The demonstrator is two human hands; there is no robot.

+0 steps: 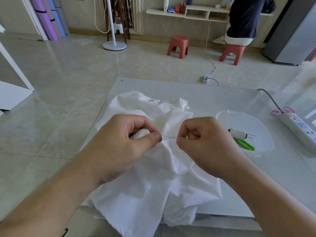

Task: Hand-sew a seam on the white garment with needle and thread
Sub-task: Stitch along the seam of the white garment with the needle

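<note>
Crumpled white cotton garment (164, 177): lies bunched on a pale grey glass-topped table (213, 96), its lower folds spilling over the near table edge toward the viewer; its upper hem sits well inside the far edge.

Left hand (123, 142): fingers curled, thumb pressed against the forefinger, pinching a raised fold of the garment at its middle.

Right hand (203, 142): fingers curled into a loose fist, thumb and forefinger pinching a thin steel needle (193, 132), whose shaft shows between the fingers.

Fine white thread (169, 136): runs taut and level from the left thumb tip to the right fingertips, across the short gap between the hands.

Clear shallow plastic tray (266, 127): just right of the right hand, on the table, apart from the garment. It holds a small white thread spool (237, 133) with two spare needles beside it, and green-handled snips (244, 144) lying partly under the spool.

White power strip (301, 129): at the right table edge, beyond the tray, its grey cable running away toward the far edge.

Bare table surface: lies beyond the garment to the far edge, and on the right between tray and near edge.

Glossy beige tiled floor (68, 65): open to the left of the table and beyond it. Two red plastic stools (177, 46) stand by the far wall; a person in dark clothing sits on the right one.
</note>
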